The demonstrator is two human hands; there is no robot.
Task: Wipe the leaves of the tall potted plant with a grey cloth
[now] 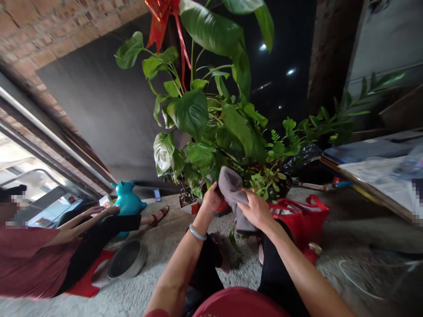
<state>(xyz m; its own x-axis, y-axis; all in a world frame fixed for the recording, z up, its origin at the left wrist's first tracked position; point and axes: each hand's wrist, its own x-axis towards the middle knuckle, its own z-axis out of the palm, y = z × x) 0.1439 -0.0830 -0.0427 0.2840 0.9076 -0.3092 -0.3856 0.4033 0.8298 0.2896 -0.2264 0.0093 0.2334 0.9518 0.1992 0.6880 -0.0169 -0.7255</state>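
Observation:
A grey-brown cloth point(230, 182) is bunched in my right hand point(256, 209), its upper end resting against the lower leaves and its lower end hanging down. Just left of it, my left hand point(210, 201), with a pale bangle on the wrist, is closed at the base of the foliage. Whatever its fingers hold is hidden. In front of both hands rises a large potted plant point(190, 112) with broad glossy green leaves and a red ribbon bow point(161, 22) on top. A reddish pot shows partly behind my hands.
A seated person point(42, 259) is at the left, beside a turquoise animal toy point(125, 200) and a grey metal basin point(128, 259). A small planter point(188, 202) stands by the big plant. At the right are a red bag point(304, 220) and a cluttered table point(373, 169).

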